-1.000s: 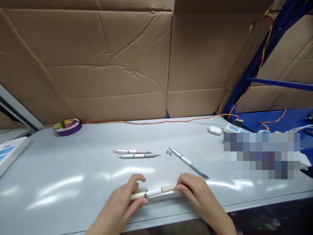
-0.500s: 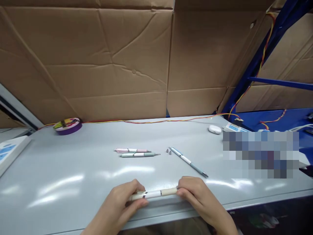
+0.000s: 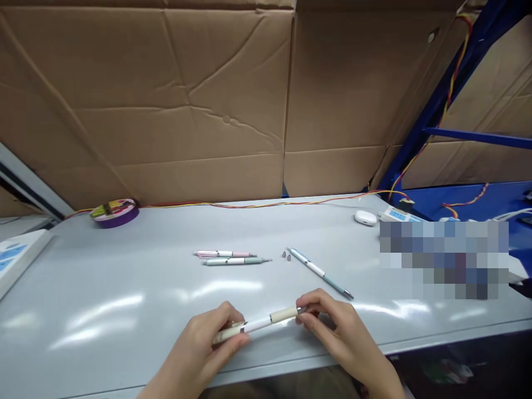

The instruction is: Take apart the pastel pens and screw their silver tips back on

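A cream and white pen (image 3: pixel 266 321) is held between my two hands above the table's front part, its right end tilted up. My left hand (image 3: pixel 211 338) grips the clip end, thumb below and fingers above. At the silver tip, the thumb and fingers of my right hand (image 3: pixel 332 318) pinch the other end. Beyond them lie a pink and white pen (image 3: pixel 224 254) and a green and white pen (image 3: pixel 236 261), side by side. A blue and white pen (image 3: pixel 320 272) lies slanted to the right, with two small grey tips (image 3: pixel 286 256) beside its upper end.
A purple round box (image 3: pixel 118 213) stands at the back left of the grey table (image 3: pixel 145 260). A white earbud case (image 3: pixel 366 218) and a power strip (image 3: pixel 399 214) are at the back right. Red and yellow wires (image 3: pixel 249 206) run along the cardboard wall (image 3: pixel 187 111).
The cream pen's right end has risen, so the pen tilts more. My right hand has moved up slightly, and the silver tip now shows between its fingers. The lying pens stay put.
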The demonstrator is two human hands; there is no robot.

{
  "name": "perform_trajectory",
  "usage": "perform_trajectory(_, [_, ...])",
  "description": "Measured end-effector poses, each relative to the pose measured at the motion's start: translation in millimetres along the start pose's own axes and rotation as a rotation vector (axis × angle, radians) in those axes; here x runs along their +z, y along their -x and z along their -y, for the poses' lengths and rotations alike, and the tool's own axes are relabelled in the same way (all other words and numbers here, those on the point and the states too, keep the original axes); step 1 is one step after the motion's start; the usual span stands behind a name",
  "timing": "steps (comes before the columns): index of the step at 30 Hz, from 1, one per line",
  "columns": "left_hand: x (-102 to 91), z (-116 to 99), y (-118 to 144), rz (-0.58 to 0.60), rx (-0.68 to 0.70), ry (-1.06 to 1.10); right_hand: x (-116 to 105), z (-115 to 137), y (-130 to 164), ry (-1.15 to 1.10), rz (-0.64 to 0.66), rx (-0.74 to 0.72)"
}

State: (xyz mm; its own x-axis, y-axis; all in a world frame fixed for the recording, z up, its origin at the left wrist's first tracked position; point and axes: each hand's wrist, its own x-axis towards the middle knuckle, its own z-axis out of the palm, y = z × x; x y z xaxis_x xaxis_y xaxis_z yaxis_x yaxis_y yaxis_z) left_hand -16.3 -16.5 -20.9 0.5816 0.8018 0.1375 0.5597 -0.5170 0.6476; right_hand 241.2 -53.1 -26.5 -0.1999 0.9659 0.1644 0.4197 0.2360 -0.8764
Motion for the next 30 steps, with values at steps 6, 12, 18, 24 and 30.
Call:
perform_trajectory(6, [-1.0,-2.0,0.4,-0.069,0.074,0.007,-1.9,1.8,-0.9,0.066,0.038,-0.028])
perform_trajectory(12, [0.0,-3.1,-1.7,-0.095,0.115,0.015,-0.6,1.2,-6.1,0.177,0.007,-0.137])
perform_trajectory(18, [1.4,-1.9,-2.7,-0.095,0.025,-0.016,-0.7,1.9,-1.8,0.106,-0.088,-0.082])
perform_trajectory(24, [-0.4,-5.2,-3.1,-0.055,0.039,-0.01,-0.6,3.1,-4.7,0.159,0.023,-0.05])
perform_trajectory(30, [-1.6,-6.7,-2.7,-0.008,-0.068,-0.006,-1.6,5.8,-4.6,0.106,-0.007,-0.036])
